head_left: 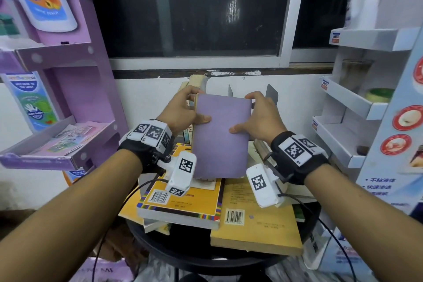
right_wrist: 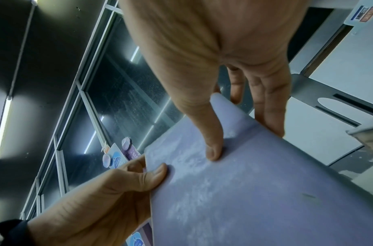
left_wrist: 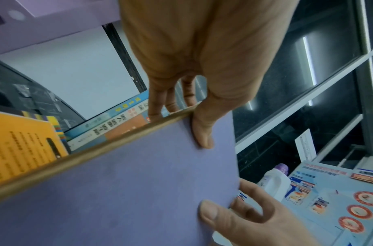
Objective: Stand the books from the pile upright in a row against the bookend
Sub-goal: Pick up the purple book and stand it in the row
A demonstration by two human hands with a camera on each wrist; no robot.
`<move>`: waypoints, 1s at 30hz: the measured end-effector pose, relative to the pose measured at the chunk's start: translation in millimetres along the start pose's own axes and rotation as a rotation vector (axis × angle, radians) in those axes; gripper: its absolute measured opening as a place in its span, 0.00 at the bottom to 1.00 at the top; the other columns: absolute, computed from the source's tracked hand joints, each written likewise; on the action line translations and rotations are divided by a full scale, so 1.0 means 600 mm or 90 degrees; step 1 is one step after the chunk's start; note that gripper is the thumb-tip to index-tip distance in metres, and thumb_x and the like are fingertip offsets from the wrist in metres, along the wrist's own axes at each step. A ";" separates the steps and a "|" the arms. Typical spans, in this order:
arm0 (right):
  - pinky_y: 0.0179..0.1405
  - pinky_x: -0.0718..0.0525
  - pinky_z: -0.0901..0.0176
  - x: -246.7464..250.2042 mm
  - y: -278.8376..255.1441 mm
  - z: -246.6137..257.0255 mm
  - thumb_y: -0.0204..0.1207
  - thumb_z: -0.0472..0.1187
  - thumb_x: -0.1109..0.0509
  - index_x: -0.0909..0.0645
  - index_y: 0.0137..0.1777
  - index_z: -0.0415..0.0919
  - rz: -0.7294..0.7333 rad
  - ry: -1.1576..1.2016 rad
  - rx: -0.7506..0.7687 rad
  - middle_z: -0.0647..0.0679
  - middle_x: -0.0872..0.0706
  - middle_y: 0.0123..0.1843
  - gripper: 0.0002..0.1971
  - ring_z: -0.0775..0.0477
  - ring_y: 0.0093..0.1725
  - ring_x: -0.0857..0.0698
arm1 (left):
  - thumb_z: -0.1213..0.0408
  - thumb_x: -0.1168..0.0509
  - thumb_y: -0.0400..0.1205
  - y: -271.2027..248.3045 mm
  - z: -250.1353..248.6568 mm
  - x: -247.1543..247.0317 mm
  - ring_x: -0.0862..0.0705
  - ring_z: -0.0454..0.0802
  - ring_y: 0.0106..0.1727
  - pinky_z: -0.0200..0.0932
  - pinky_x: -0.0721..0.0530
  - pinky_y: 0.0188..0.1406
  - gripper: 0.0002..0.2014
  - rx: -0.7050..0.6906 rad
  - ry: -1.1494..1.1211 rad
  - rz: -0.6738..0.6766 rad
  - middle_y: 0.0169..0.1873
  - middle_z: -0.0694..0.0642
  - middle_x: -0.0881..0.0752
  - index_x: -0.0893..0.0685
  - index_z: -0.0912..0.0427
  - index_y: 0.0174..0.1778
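Purple book [head_left: 220,135] held above the pile [head_left: 206,204].
I see the left hand [head_left: 183,110] and right hand [head_left: 257,114] clamped on its edges over a round black table [head_left: 160,249]; dark window [head_left: 194,7] behind, bookend [head_left: 272,92] beyond.

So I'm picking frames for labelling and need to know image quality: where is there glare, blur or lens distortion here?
Head view: wide-angle bending at the edges, reflections streaking the dark window, purple book fairly sharp. Left wrist view: left hand close and soft, the book's edge smeared, light strips reflected in the glass. Right wrist view: right hand looms large, pale sheen across the cover, strong tilt and stretching.
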State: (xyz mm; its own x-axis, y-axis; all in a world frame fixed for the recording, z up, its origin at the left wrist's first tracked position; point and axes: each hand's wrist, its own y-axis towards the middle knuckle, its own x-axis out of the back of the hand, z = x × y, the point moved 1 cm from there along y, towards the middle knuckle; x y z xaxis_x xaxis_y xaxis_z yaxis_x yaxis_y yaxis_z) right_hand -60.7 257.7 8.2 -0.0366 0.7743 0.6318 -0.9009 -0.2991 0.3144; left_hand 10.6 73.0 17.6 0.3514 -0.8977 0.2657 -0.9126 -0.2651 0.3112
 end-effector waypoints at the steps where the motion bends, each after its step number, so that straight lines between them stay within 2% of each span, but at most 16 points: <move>1: 0.58 0.19 0.52 -0.003 -0.003 0.000 0.54 0.42 0.11 0.30 0.71 0.46 -0.009 0.011 0.011 0.42 0.30 0.67 0.45 0.45 0.61 0.24 | 0.84 0.26 0.70 -0.003 0.004 0.003 0.17 0.50 0.43 0.41 0.11 0.35 0.25 -0.016 0.000 -0.004 0.58 0.58 0.24 0.22 0.56 0.56; 3: 0.60 0.17 0.46 -0.008 -0.008 0.000 0.54 0.42 0.11 0.30 0.70 0.47 -0.013 0.017 0.035 0.42 0.28 0.67 0.44 0.43 0.63 0.23 | 0.83 0.25 0.69 -0.010 0.014 0.010 0.18 0.47 0.43 0.37 0.12 0.32 0.26 -0.040 0.000 -0.011 0.58 0.55 0.23 0.22 0.57 0.58; 5: 0.55 0.15 0.40 -0.013 -0.012 -0.003 0.53 0.43 0.12 0.31 0.68 0.50 -0.005 0.035 0.059 0.43 0.24 0.62 0.43 0.40 0.59 0.20 | 0.81 0.24 0.69 -0.016 0.025 0.016 0.17 0.45 0.46 0.38 0.13 0.33 0.26 -0.054 -0.017 -0.008 0.57 0.52 0.23 0.22 0.59 0.59; 7: 0.49 0.13 0.39 -0.016 -0.015 -0.008 0.53 0.44 0.12 0.32 0.65 0.51 -0.004 0.061 0.073 0.45 0.22 0.56 0.42 0.40 0.53 0.17 | 0.81 0.24 0.69 -0.021 0.033 0.020 0.17 0.45 0.50 0.39 0.12 0.36 0.26 -0.062 -0.025 0.003 0.59 0.52 0.23 0.23 0.58 0.60; 9: 0.49 0.13 0.41 -0.019 -0.016 -0.013 0.53 0.46 0.12 0.32 0.64 0.53 -0.013 0.081 0.076 0.48 0.21 0.55 0.41 0.42 0.52 0.17 | 0.81 0.24 0.69 -0.026 0.038 0.021 0.17 0.47 0.54 0.40 0.11 0.38 0.27 -0.073 -0.027 0.013 0.62 0.52 0.23 0.23 0.56 0.60; 13: 0.56 0.15 0.40 -0.028 -0.019 -0.021 0.50 0.52 0.12 0.35 0.66 0.59 -0.011 0.110 0.079 0.51 0.23 0.62 0.46 0.43 0.59 0.19 | 0.82 0.26 0.70 -0.033 0.048 0.021 0.19 0.47 0.58 0.36 0.14 0.37 0.29 -0.086 -0.064 0.021 0.63 0.50 0.24 0.24 0.56 0.64; 17: 0.62 0.17 0.38 -0.034 -0.015 -0.029 0.49 0.55 0.13 0.39 0.75 0.60 0.020 0.141 0.059 0.51 0.25 0.70 0.54 0.42 0.65 0.19 | 0.79 0.28 0.74 -0.032 0.062 0.012 0.21 0.41 0.61 0.35 0.13 0.41 0.38 -0.066 -0.102 0.021 0.67 0.50 0.26 0.32 0.52 0.78; 20: 0.62 0.17 0.38 -0.030 -0.014 -0.033 0.52 0.51 0.12 0.37 0.76 0.58 0.029 0.151 0.063 0.52 0.24 0.70 0.52 0.43 0.65 0.19 | 0.75 0.30 0.78 -0.032 0.076 -0.001 0.21 0.40 0.64 0.34 0.13 0.46 0.39 -0.055 -0.120 0.017 0.71 0.51 0.26 0.39 0.49 0.83; 23: 0.57 0.14 0.40 -0.022 -0.016 -0.035 0.56 0.42 0.12 0.33 0.72 0.55 0.048 0.194 0.072 0.54 0.22 0.62 0.45 0.46 0.59 0.16 | 0.73 0.34 0.82 -0.034 0.090 -0.012 0.20 0.47 0.69 0.46 0.16 0.63 0.36 -0.056 -0.140 0.026 0.73 0.53 0.24 0.41 0.52 0.84; 25: 0.56 0.13 0.41 -0.016 -0.021 -0.034 0.58 0.39 0.12 0.32 0.69 0.55 0.060 0.210 0.081 0.57 0.22 0.59 0.42 0.47 0.57 0.15 | 0.72 0.35 0.83 -0.037 0.093 -0.019 0.20 0.48 0.69 0.47 0.18 0.66 0.32 -0.064 -0.130 0.027 0.73 0.55 0.23 0.39 0.55 0.82; 28: 0.56 0.14 0.42 -0.009 -0.029 -0.031 0.58 0.39 0.13 0.33 0.65 0.53 0.070 0.201 0.100 0.56 0.20 0.55 0.40 0.49 0.56 0.16 | 0.74 0.38 0.84 -0.039 0.088 -0.024 0.20 0.46 0.69 0.41 0.18 0.65 0.30 -0.086 -0.120 0.010 0.73 0.56 0.23 0.37 0.58 0.81; 30: 0.53 0.13 0.46 -0.010 -0.034 -0.026 0.58 0.39 0.12 0.35 0.64 0.51 0.057 0.181 0.117 0.56 0.20 0.52 0.40 0.51 0.52 0.17 | 0.74 0.38 0.84 -0.038 0.080 -0.021 0.22 0.48 0.71 0.45 0.21 0.69 0.29 -0.101 -0.111 0.002 0.73 0.57 0.23 0.36 0.60 0.81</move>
State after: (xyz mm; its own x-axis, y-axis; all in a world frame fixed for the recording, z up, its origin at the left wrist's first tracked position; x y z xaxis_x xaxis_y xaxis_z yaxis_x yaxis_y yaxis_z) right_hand -48.8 268.1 -12.9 -0.2537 0.8573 0.4480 -0.7969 -0.4478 0.4055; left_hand 16.7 73.4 -36.8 0.2945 -0.9494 0.1088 -0.8647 -0.2163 0.4533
